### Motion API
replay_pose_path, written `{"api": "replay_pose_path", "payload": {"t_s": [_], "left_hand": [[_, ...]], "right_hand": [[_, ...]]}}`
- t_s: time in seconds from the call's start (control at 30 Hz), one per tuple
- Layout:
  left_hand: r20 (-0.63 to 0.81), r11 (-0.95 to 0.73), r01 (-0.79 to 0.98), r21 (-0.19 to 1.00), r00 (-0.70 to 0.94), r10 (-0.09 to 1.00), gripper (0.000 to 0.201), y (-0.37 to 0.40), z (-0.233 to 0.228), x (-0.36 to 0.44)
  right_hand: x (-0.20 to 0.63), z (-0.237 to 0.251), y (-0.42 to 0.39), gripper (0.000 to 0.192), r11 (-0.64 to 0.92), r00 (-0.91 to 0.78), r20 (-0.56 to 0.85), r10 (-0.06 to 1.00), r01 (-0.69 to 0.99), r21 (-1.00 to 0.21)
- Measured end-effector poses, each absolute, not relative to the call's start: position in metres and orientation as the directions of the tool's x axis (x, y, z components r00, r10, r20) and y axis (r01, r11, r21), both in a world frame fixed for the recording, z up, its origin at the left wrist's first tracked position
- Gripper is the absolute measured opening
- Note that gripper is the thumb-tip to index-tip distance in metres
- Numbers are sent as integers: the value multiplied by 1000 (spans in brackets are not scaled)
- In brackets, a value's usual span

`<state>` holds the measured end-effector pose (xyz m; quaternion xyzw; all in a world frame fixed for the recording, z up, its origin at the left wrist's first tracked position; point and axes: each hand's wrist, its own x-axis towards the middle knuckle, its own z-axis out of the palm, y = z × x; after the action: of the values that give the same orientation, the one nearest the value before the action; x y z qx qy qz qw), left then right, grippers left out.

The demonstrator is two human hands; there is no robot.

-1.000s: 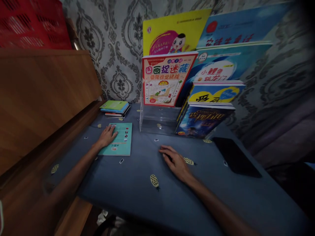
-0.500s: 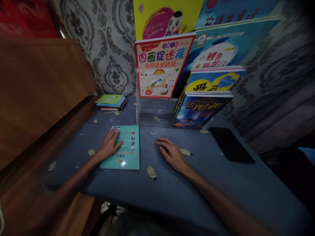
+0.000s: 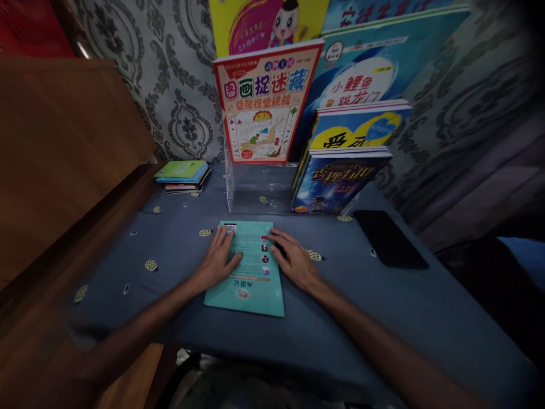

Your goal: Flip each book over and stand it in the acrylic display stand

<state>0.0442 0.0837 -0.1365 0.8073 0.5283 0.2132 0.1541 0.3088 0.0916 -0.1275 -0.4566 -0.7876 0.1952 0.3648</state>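
Note:
A thin teal book [image 3: 249, 292] lies on the dark cloth-covered table, its printing upside down to me, with a barcode at the far left corner. My left hand [image 3: 219, 262] rests on its left side, fingers stretched out and thumb spread across the cover. My right hand [image 3: 297, 262] is at the book's right edge, fingertips at the upper right by the small printed pictures. Its fingers are loosely bent and apart, not wrapped round the book.
Picture books, among them a red-bordered one [image 3: 268, 108] and a dark blue one [image 3: 336, 180], stand in a clear acrylic rack [image 3: 259, 187]. A small book stack [image 3: 182, 173] sits back left. A black flat slab [image 3: 389, 238] lies at right. A wooden panel [image 3: 72, 113] rises on the left.
My left hand has slid the teal book to the right across the table. My right hand, apart from the book before, is now at its right edge. The view has shifted slightly.

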Motion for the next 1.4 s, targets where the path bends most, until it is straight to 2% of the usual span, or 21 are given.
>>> {"api": "replay_pose_path", "payload": {"t_s": [0.1,0.17,0.27,0.4,0.53,0.67,0.8,0.9,1.13,1.4], "left_hand": [[234,-443,729,522,376,896,67,87,-145,59],[273,-486,708,511,403,874,63,90,-146,66],[307,-527,726,442,430,849,56,97,-138,71],[314,-509,798,322,417,853,41,105,-117,73],[343,-504,828,245,412,844,29,105,-108,76],[363,-495,823,278,387,848,27,104,-112,76],[349,-459,825,330,345,871,25,105,-114,75],[325,-447,836,318,347,880,22,105,-111,75],[290,-434,862,261,359,887,21,103,-106,78],[272,-437,868,234,373,887,30,101,-104,78]], "right_hand": [[316,-128,95,35,491,-308,386,870,621,-611],[321,-129,98,34,482,-301,383,873,648,-590],[327,-127,98,34,500,-325,389,862,673,-546],[324,-121,95,35,551,-391,408,825,719,-424],[305,-120,95,40,649,-529,390,754,689,-322],[271,-124,108,50,705,-624,328,709,621,-342],[242,-120,125,54,671,-611,285,739,627,-396],[235,-117,131,53,647,-606,244,757,643,-410],[263,-127,122,56,610,-565,238,790,689,-391],[308,-120,108,60,516,-480,191,856,798,-311]]}}
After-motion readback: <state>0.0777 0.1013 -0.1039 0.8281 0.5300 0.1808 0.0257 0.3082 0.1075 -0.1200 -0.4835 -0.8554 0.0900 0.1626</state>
